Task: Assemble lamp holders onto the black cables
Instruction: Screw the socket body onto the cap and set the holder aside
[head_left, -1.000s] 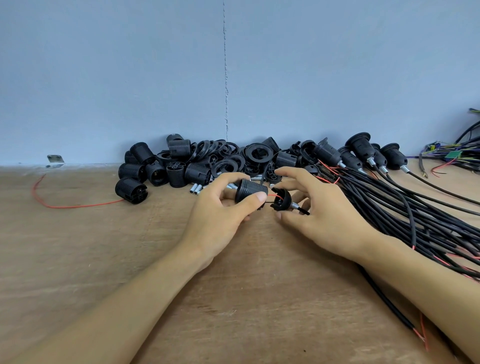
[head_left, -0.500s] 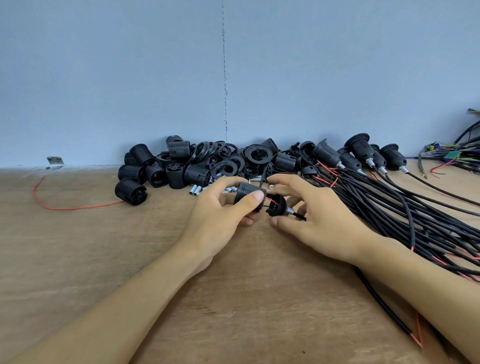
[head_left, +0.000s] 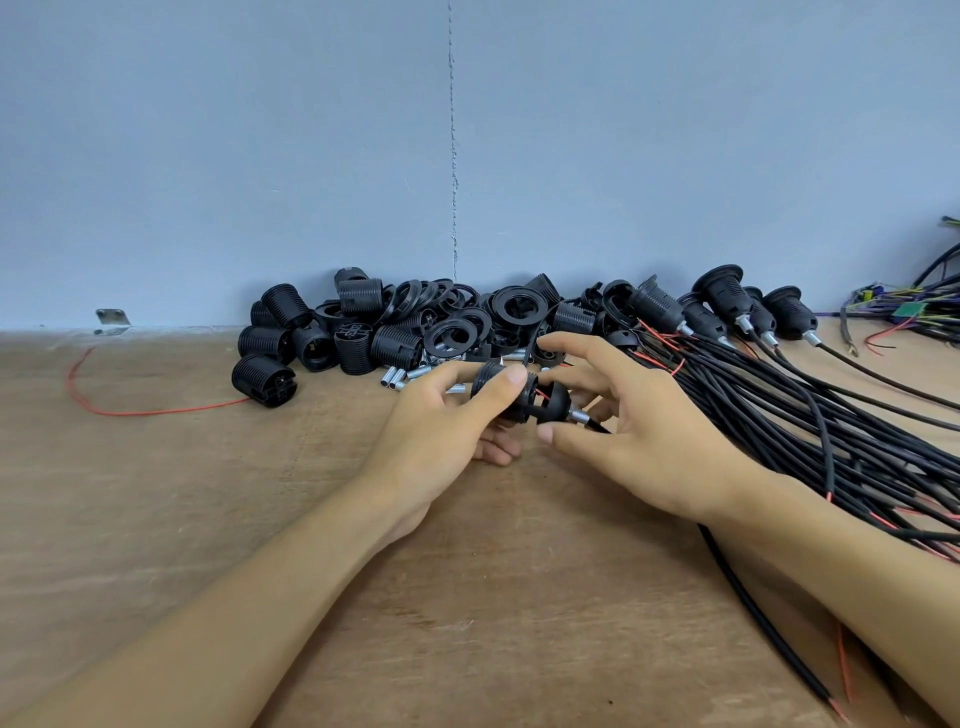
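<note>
Though a few finished holders (head_left: 724, 296) are lying aside, the left hand (head_left: 441, 421) is gripping a threaded body (head_left: 491, 382), the right hand (head_left: 649, 447) cupping its cap (head_left: 555, 402), hold unclear; many cables (head_left: 810, 431) are waiting.

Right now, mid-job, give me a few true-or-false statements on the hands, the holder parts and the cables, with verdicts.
1. The left hand grips a threaded holder body. True.
2. Red wires show between that body and the cap. True.
3. The black cable bundle lies to the person's left. False: it lies to the right.
4. No cable has a holder fitted yet. False: finished holders lie on cables near the wall.
5. Loose holder parts are piled against the wall. True.
</note>
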